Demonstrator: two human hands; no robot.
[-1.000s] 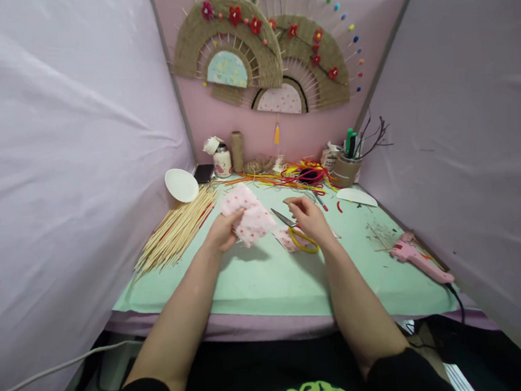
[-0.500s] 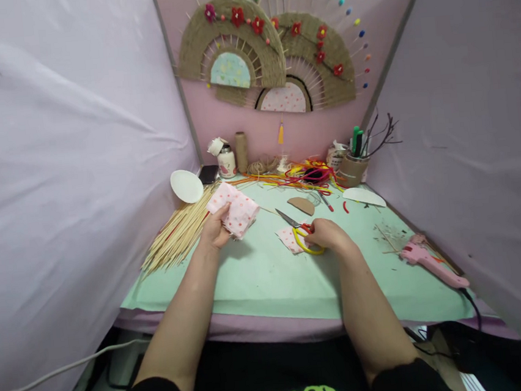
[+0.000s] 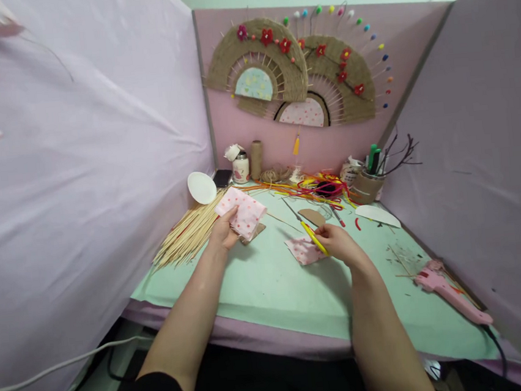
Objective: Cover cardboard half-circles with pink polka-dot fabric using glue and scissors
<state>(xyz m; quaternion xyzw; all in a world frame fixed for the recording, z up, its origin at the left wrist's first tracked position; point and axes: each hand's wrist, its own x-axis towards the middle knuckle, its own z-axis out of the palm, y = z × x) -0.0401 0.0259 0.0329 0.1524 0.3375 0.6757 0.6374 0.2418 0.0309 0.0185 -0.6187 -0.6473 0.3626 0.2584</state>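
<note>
My left hand (image 3: 222,234) is closed on a folded piece of pink dotted fabric (image 3: 242,211), held just above the green table mat (image 3: 269,281) beside a pile of bamboo skewers (image 3: 186,236). A brown cardboard piece (image 3: 254,233) shows under the fabric. My right hand (image 3: 341,243) grips the yellow-handled scissors (image 3: 307,229), lifted with the blades pointing away toward the back. A small scrap of the same pink fabric (image 3: 303,250) lies on the mat right by that hand. A brown half-round card (image 3: 313,216) lies just beyond.
A pink glue gun (image 3: 449,293) lies at the right near the purple partition. At the back stand a white dish (image 3: 201,187), a small jar (image 3: 240,167), a twine spool (image 3: 256,159), coloured cords (image 3: 319,185) and a pen cup (image 3: 366,185). Woven fans (image 3: 295,72) hang on the wall.
My right hand has picked the scissors up off the mat and off the fabric scrap. My left hand has carried the folded fabric a little to the left. The camera has tilted upward.
</note>
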